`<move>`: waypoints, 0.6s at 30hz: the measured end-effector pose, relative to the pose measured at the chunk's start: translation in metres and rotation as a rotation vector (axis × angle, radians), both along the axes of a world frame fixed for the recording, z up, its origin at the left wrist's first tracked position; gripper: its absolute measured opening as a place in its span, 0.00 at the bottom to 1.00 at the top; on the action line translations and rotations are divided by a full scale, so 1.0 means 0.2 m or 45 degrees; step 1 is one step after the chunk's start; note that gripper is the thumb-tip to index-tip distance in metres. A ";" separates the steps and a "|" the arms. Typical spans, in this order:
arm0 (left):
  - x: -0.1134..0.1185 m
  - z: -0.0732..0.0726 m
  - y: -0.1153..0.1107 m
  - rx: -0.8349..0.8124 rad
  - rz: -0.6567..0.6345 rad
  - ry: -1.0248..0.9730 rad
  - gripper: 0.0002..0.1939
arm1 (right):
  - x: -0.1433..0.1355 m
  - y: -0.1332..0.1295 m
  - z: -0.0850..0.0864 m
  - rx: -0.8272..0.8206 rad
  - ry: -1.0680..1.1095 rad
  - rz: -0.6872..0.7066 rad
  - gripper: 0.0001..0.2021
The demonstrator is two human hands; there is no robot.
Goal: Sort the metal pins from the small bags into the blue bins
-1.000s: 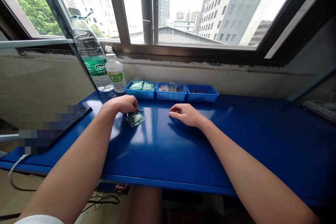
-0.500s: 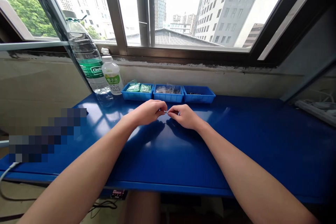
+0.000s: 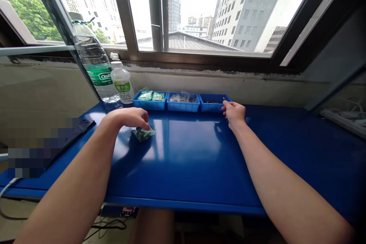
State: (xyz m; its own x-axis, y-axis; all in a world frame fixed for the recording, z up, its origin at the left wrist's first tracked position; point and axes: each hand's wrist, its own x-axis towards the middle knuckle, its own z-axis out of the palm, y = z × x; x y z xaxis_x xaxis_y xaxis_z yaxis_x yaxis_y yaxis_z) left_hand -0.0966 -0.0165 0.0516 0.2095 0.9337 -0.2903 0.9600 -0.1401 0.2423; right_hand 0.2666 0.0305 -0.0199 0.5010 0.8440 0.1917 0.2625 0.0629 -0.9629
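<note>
My left hand (image 3: 131, 117) is closed, pinching the upper edge of a small clear packet with green contents (image 3: 143, 134), low over the tabletop. At the right-hand blue bin (image 3: 215, 108), my right hand (image 3: 235, 113) is closed with a tiny dark, pin-like piece (image 3: 223, 99) showing above its fingertips. Small dark slim parts lie in that bin. My right fingers cover part of its near right corner.
The left blue bin (image 3: 149, 105) holds green packets, and the middle blue bin (image 3: 183, 106) holds clear bags. A white bottle (image 3: 122, 84) and a large water bottle (image 3: 95, 61) stand at the left back. The blue table (image 3: 183, 171) meets the window wall.
My hands have parted from the middle, where they met at a tiny piece. The left moved left to the green packet, which was not visible before; the right moved right to the bin.
</note>
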 end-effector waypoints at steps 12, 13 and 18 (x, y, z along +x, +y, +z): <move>0.02 -0.06 0.02 -0.013 -0.037 0.055 0.25 | -0.05 -0.02 0.02 0.027 0.244 0.127 0.10; 0.04 -0.06 0.02 0.015 -0.067 0.042 0.22 | -0.07 -0.03 0.02 0.030 0.159 0.160 0.10; 0.19 -0.11 0.01 0.262 -0.224 -0.297 0.16 | -0.24 -0.13 0.02 0.043 -0.450 0.584 0.13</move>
State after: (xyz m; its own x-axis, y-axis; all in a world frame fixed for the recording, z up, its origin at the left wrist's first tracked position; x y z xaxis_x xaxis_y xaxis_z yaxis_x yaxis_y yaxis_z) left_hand -0.0590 -0.0146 0.0295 0.4108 0.9114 -0.0251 0.8390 -0.3671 0.4015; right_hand 0.2183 0.0046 -0.0168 -0.0140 0.9500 0.3118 0.5066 0.2756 -0.8170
